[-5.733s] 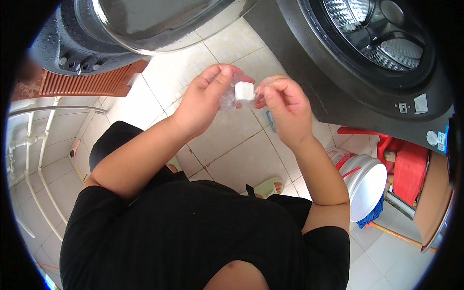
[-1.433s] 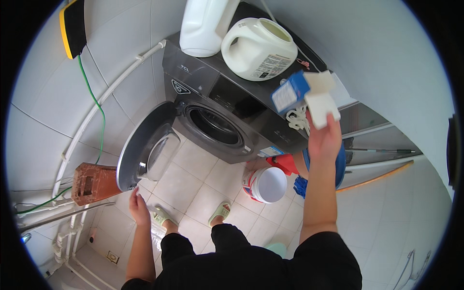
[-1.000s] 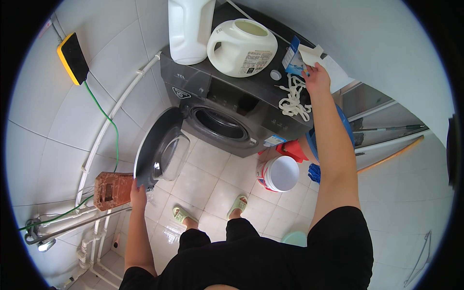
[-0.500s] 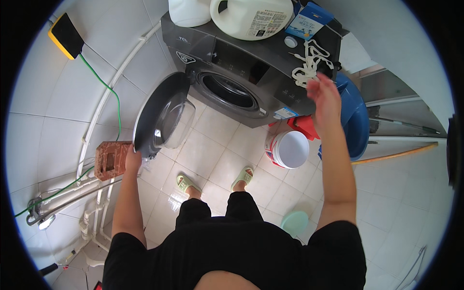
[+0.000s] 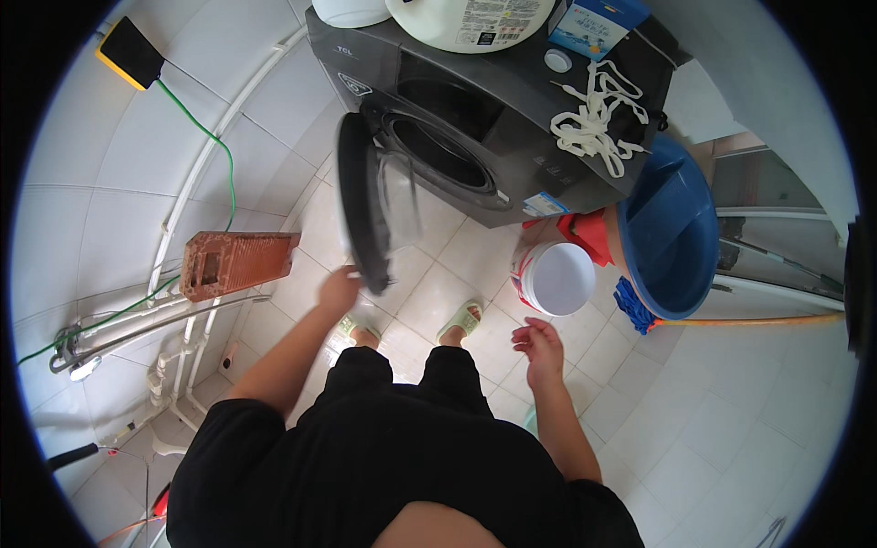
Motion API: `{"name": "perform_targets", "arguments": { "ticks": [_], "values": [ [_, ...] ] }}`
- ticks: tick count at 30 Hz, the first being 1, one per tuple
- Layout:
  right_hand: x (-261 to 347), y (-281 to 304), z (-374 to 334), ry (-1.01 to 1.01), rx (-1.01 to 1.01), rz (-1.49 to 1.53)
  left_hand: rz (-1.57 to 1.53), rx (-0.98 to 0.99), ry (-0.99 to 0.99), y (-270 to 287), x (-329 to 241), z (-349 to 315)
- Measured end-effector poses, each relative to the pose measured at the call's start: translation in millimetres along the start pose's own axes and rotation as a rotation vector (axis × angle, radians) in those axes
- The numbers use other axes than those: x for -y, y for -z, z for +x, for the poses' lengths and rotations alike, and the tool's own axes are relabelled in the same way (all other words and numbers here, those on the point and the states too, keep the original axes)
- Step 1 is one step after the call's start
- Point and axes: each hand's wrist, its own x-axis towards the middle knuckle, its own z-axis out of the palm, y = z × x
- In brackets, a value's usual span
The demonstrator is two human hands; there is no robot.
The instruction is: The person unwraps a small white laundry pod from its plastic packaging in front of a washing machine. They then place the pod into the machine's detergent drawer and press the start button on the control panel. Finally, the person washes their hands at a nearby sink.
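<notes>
While open, door (image 5: 364, 215) at L fingers (image 5: 350, 272).

White jugs (image 5: 466, 11) atop the washing machine (image 5: 512, 119) cut by the top edge; door (image 5: 365, 215) blurred

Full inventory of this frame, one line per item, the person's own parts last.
washing machine: 1, dark grey, top centre against the wall
machine door: 1, dark rim, swung open to the machine's left
detergent jug: 1, cream, on the machine top
white container: 1, on the machine top, left of the jug, cut off by the frame
box: 1, blue, on the machine top
cord: 1 tangle, white, on the machine's right top edge
basin: 1, blue, right of the machine
bucket: 1, white lid, on the floor by the basin
brick: 1, red-brown, left, by the pipes
slippers: 2, pale green, on the feet
left hand: at the door's lower edge
right hand: empty, fingers loose
</notes>
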Motion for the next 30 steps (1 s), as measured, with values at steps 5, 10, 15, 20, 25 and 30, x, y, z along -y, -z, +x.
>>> {"name": "perform_targets", "arguments": {
  "ticks": [5,10,15,20,25,30],
  "values": [
    [6.4,17.7,-6.4,-0.134,0.102,-0.162,-0.412,0.223,-0.472,-82.6,-126.1,-16.4],
    [18.0,44.7,-1.1,-0.191,0.118,-0.353,-0.491,0.386,-0.337,-77.3,-145.4,-38.3],
    [25.0,42.7,32.8,-0.124,0.100,-0.484,-0.787,0.269,0.044,-45.0,-99.4,-18.9],
    [41.0,-32.9,83.1,0.111,0.152,-0.624,-0.983,0.374,0.168,-12.8,-70.7,-6.9],
    [53.9,-145.5,107.4,0.262,0.161,-0.543,-1.021,0.424,0.168,28.6,-36.1,9.6],
    [47.3,-198.8,162.8,0.481,0.047,-0.688,-1.003,0.356,0.244,72.4,25.6,21.2]
  ]
}}
